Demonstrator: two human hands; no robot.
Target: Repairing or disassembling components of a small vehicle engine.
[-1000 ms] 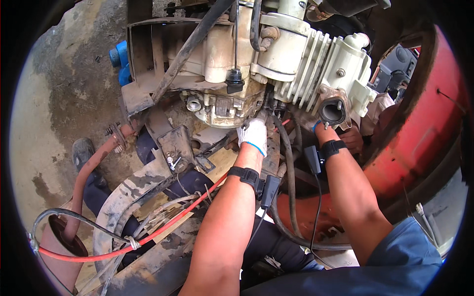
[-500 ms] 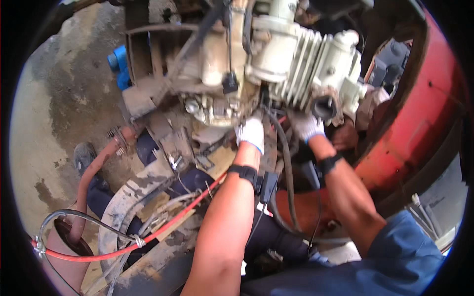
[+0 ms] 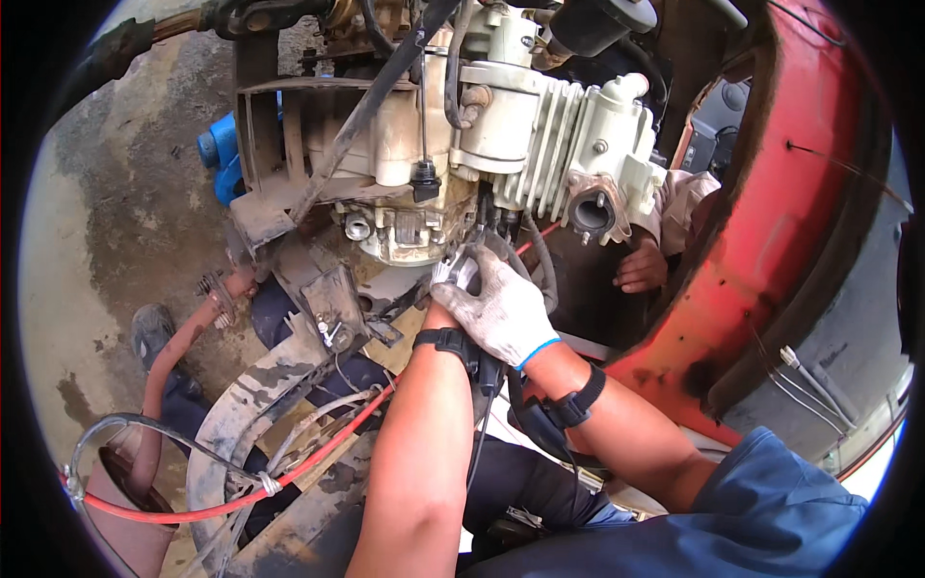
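My two hands meet under a greasy engine [image 3: 409, 226], just below dark hoses [image 3: 488, 220]. My right hand [image 3: 511, 313], in a white knit glove with a blue cuff, reaches over to the left with fingers bent and closed. Between the hands shows a small greyish piece [image 3: 469, 276] whose kind I cannot make out. My left hand [image 3: 443, 276], gloved too, lies beneath and beside the right one; its fingers are mostly hidden. Above stands a pale finned compressor [image 3: 549, 140] with an open round port [image 3: 592, 212] at its lower right.
Another person's hand [image 3: 643, 267] and beige sleeve [image 3: 686, 200] are at the right, beside the red vehicle frame [image 3: 742, 260]. A red hose [image 3: 289, 482] crosses the lower left near a rusty pipe [image 3: 178, 352]. Blue metal part [image 3: 220, 149] sits at the far left.
My right hand has moved left and down from under the compressor to my left hand. The view has shifted slightly, and the other person's hand shows more clearly.
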